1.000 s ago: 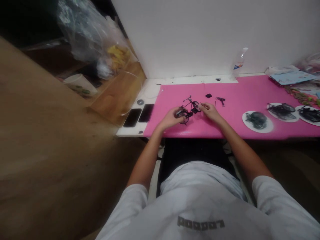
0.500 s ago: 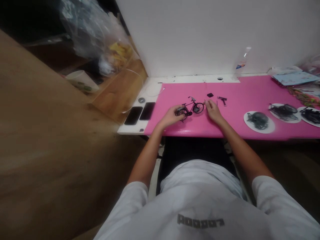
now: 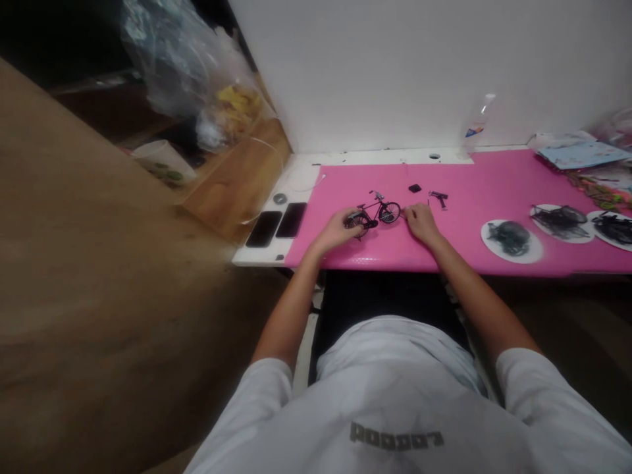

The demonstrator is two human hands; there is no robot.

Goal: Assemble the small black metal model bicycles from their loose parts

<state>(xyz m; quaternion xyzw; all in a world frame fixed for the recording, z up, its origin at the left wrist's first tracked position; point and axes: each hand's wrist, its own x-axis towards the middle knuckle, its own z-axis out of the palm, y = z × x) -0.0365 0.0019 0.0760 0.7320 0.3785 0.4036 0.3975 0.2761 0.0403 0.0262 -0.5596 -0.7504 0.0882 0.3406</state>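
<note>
A small black model bicycle [image 3: 379, 212] stands on the pink table cover [image 3: 365, 181], its front wheel pointing right. My left hand [image 3: 340, 230] grips it around the rear wheel, thumb and fingers on either side. Just right of the front wheel, my right hand [image 3: 421, 222] rests low over the cover with curled fingers; anything inside them is too small to make out. Beyond that hand lie a flat black piece [image 3: 415, 188] and a dark angular part [image 3: 439, 197].
White plates holding tangled black parts [image 3: 511, 238] stand to the right. Two dark phones [image 3: 291, 220] and a grey ring-shaped roll [image 3: 280, 198] lie on the left. A clear bottle [image 3: 478, 122] stands by the wall, and a light-blue booklet [image 3: 582, 155] lies far right.
My right hand's fingers have curled in and lowered slightly beside the front wheel. The bicycle's front end has shifted a little to the left, while my left hand keeps its grip.
</note>
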